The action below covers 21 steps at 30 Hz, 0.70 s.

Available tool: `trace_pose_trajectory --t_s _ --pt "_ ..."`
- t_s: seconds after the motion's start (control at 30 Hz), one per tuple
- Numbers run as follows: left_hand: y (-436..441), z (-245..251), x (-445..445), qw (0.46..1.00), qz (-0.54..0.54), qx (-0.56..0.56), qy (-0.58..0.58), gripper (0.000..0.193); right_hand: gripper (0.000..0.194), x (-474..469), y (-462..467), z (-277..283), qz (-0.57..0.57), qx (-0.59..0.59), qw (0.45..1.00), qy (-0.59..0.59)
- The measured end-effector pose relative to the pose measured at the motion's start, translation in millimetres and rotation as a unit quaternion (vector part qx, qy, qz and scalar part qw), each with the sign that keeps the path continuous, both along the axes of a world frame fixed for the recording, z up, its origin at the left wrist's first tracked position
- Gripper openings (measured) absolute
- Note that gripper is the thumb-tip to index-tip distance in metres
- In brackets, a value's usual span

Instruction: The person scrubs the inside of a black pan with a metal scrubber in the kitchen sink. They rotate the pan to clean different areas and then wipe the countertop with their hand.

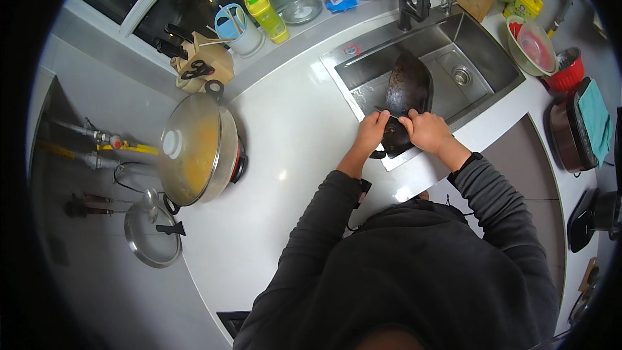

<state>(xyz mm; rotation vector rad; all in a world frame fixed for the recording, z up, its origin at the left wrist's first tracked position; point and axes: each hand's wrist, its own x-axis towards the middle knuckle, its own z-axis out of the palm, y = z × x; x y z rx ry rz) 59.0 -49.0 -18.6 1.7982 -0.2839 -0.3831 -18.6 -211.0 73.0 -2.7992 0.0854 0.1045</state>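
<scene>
A dark wok or pan (410,80) with a worn, brown-stained surface leans on its side in the stainless steel sink (478,34), its lower end resting across the front rim. My left hand (371,131) and my right hand (428,132) are close together over it. Between them they pinch a thin metal blade (392,115), held against the pan's dark surface. Whether it is a knife or a scraper is hidden by the fingers. A short black handle (378,154) shows below my left hand.
Left on the white counter (286,131) stands a large lidded pan (194,150) with yellowish contents. A knife block (214,58), a blue-white container (243,34) and a yellow bottle (266,14) line the window side. A faucet (406,5) rises behind the sink; bowls (532,48) stand right.
</scene>
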Motion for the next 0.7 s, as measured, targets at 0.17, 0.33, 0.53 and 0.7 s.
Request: trace_pose_trajectory --t_s 0.17,0.33,0.53,0.7 --pt "-4.2 -8.0 4.2 0.999 0.025 0.021 -0.022 0.046 0.046 5.2 -5.8 -0.8 0.012 -0.002 1.0 -0.011" --pt "-8.7 -8.2 4.7 0.999 0.042 0.003 -0.003 0.045 0.046 7.9 -9.6 1.1 0.018 -0.012 1.0 -0.007" --pt "3.4 4.0 -2.6 0.999 0.005 -0.01 0.043 0.043 0.047 6.1 -3.2 1.6 0.034 -0.005 0.999 0.018" --pt "2.5 5.8 -3.9 0.999 0.025 0.016 0.024 0.043 0.047 6.4 -0.1 0.0 0.035 0.002 0.999 0.024"
